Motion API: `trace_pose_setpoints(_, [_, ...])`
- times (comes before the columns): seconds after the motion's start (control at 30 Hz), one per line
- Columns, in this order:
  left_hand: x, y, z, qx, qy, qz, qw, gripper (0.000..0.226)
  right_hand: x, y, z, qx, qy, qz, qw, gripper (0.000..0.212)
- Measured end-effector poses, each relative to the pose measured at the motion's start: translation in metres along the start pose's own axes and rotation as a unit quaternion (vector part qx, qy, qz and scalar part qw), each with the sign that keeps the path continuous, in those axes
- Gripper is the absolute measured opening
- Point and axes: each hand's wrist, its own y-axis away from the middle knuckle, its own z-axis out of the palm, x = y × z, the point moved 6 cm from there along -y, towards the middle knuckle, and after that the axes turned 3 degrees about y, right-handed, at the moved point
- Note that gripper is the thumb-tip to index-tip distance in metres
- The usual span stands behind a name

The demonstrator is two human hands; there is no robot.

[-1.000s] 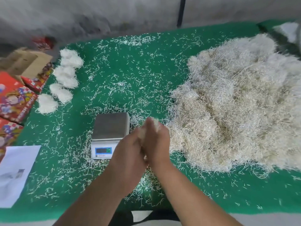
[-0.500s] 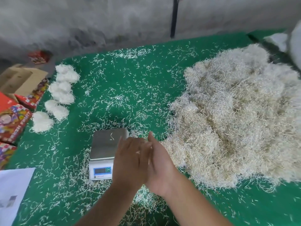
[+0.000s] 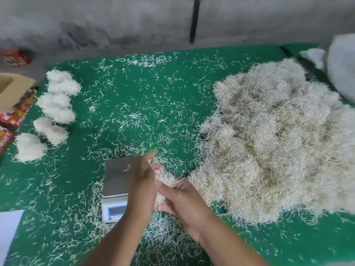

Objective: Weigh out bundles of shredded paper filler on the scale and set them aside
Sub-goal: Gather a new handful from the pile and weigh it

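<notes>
Fingers of both hands lie nearly straight, the left hand (image 3: 141,186) and right hand (image 3: 181,204) pressing a small wad of shredded paper (image 3: 163,181) between them, just right of the digital scale (image 3: 117,187), beside the big shred heap (image 3: 269,146).

The left hand (image 3: 143,191) and right hand (image 3: 184,204), pressed flat together a moment ago, now open apart, and a small paper bundle (image 3: 166,181) shows between them, toward 12 o'clock.
</notes>
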Motion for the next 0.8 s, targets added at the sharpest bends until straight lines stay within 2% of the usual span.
trace_pose_setpoints(0.07, [-0.018, -0.002, -0.01, -0.021, 0.052, -0.059, 0.997, 0.037, 0.005, -0.01, 0.004, 0.046, 0.062, -0.008, 0.997, 0.048])
trace_pose_setpoints(0.13, [-0.034, -0.004, -0.026, -0.032, 0.095, -0.127, 0.987, 0.021, 0.006, -0.021, 0.012, 0.072, 0.082, -0.019, 0.994, 0.05])
trace_pose_setpoints(0.2, [-0.045, -0.005, -0.044, -0.059, 0.12, -0.161, 0.978, 0.06, 0.008, -0.037, 0.02, 0.088, 0.087, -0.014, 0.992, 0.035])
trace_pose_setpoints(0.23, [-0.051, -0.007, -0.055, -0.061, 0.114, -0.161, 0.978, 0.074, 0.009, -0.046, 0.025, 0.089, 0.091, -0.001, 0.992, 0.037])
trace_pose_setpoints(0.27, [-0.055, -0.007, -0.065, -0.064, 0.102, -0.159, 0.98, 0.078, 0.011, -0.056, 0.029, 0.094, 0.096, 0.017, 0.991, 0.043])
trace_pose_setpoints(0.3, [-0.059, -0.008, -0.076, -0.069, 0.094, -0.156, 0.981, 0.075, 0.013, -0.066, 0.034, 0.095, 0.111, 0.032, 0.989, 0.045])
trace_pose_setpoints(0.4, [-0.073, -0.013, -0.106, -0.052, 0.109, -0.167, 0.978, 0.044, 0.014, -0.094, 0.057, 0.07, 0.178, 0.055, 0.98, 0.043])
trace_pose_setpoints(0.47, [-0.089, -0.025, -0.128, -0.015, 0.097, -0.161, 0.982, 0.042, 0.018, -0.111, 0.069, 0.052, 0.213, 0.065, 0.973, 0.043])
trace_pose_setpoints(0.57, [-0.112, -0.047, -0.151, 0.034, 0.058, -0.174, 0.983, 0.045, 0.023, -0.134, 0.08, 0.048, 0.242, 0.065, 0.967, 0.024])
trace_pose_setpoints(0.67, [-0.131, -0.071, -0.157, 0.014, 0.012, -0.194, 0.981, 0.048, 0.027, -0.153, 0.083, 0.059, 0.279, 0.064, 0.956, 0.008])
trace_pose_setpoints(0.8, [-0.14, -0.099, -0.153, -0.001, -0.014, -0.189, 0.982, 0.041, 0.032, -0.173, 0.077, 0.086, 0.274, 0.069, 0.956, 0.03])
